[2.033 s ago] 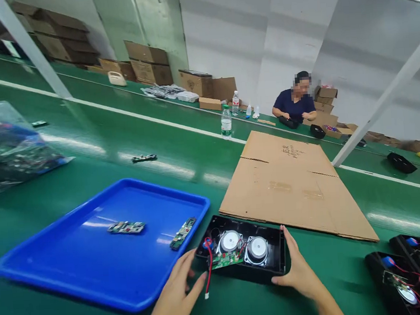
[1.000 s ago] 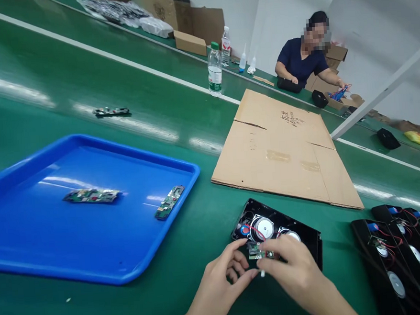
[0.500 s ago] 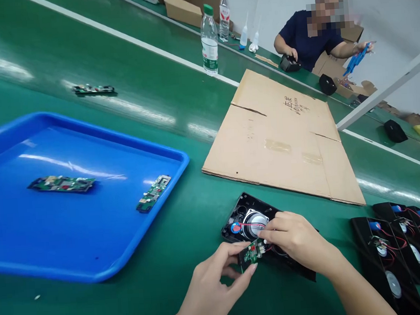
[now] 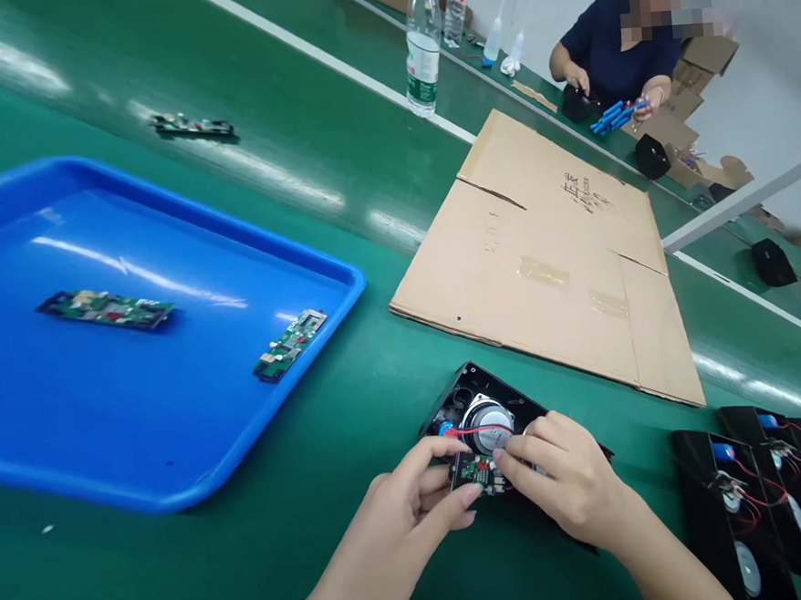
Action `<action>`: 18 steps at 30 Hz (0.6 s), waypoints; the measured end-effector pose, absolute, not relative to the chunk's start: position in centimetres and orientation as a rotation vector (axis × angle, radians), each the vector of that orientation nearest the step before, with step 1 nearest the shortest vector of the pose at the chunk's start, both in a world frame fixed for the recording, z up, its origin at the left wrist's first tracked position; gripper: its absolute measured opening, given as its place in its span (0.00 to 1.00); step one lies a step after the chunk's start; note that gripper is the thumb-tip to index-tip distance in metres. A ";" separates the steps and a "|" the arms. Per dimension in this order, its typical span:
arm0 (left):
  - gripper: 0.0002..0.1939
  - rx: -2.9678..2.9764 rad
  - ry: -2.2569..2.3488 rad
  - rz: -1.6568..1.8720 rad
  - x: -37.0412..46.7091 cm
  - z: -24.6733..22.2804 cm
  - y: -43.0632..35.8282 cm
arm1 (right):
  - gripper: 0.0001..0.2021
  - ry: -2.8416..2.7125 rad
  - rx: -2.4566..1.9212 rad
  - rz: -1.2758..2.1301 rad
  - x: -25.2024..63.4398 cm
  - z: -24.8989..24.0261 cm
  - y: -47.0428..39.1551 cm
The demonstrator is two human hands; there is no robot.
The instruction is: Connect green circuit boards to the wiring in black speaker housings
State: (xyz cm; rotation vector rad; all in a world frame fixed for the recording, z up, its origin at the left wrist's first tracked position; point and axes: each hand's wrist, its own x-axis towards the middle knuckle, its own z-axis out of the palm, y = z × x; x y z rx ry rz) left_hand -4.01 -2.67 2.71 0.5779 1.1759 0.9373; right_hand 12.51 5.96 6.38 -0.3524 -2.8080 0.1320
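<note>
My left hand (image 4: 421,495) grips a small green circuit board (image 4: 477,470) by its edges, thumb below and fingers above. My right hand (image 4: 563,471) is closed at the board's right end, its fingertips pinching the red wires (image 4: 482,429); the wire ends are hidden by the fingers. Both hands are over an open black speaker housing (image 4: 471,382) lying on the green table. Inside it sit a round silver speaker (image 4: 489,422) and a blue cylindrical cell (image 4: 445,428). The right hand covers the lower right part of the housing.
A blue tray (image 4: 266,241) on the left holds two circuit boards (image 4: 109,309); another board (image 4: 193,127) lies beyond it. Flattened cardboard (image 4: 553,234) is ahead. Several black housings (image 4: 727,515) stand right. Across the table, near a bottle (image 4: 423,56), a person (image 4: 612,47) holds blue cells.
The board has turned to lie flatter in my left hand, and my right fingertips have shifted over its right end. The co-worker's hand with the blue cells has come lower. The camera view has shifted.
</note>
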 end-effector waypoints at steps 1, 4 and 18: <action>0.16 0.560 1.165 0.939 -4.0 2.7 -2.6 | 0.13 -2.786 -0.319 0.099 12.5 6.3 6.0; 0.17 0.530 1.132 0.942 -3.9 2.8 -2.4 | 0.11 -2.738 -0.238 0.041 12.4 6.2 6.1; 0.10 0.576 1.104 0.954 -3.7 3.3 -1.8 | 0.20 -2.858 0.096 -0.152 12.6 6.9 5.8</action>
